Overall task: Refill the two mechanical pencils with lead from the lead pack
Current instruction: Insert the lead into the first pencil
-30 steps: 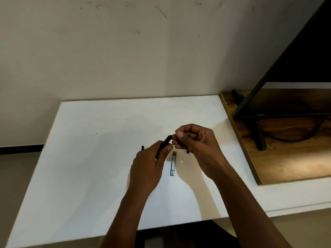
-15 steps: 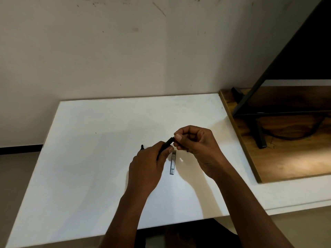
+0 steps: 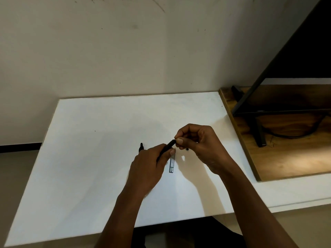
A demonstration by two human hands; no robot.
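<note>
Left hand [image 3: 146, 169] fingers closed round black mechanical pencil [image 3: 167, 148], raised above white table [image 3: 89, 158]; right hand [image 3: 198, 145] pinching pencil's top end; lead pack [image 3: 171, 162] flat on table beneath; second pencil [image 3: 141, 147] left, mostly hidden

A white table [image 3: 93, 158] is sitting against a scuffed pale wall [image 3: 125, 51]. To its right, a wooden board [image 3: 290, 158] is lying under a dark metal frame [image 3: 258, 83], a black cable [image 3: 293, 136] trailing across it.
</note>
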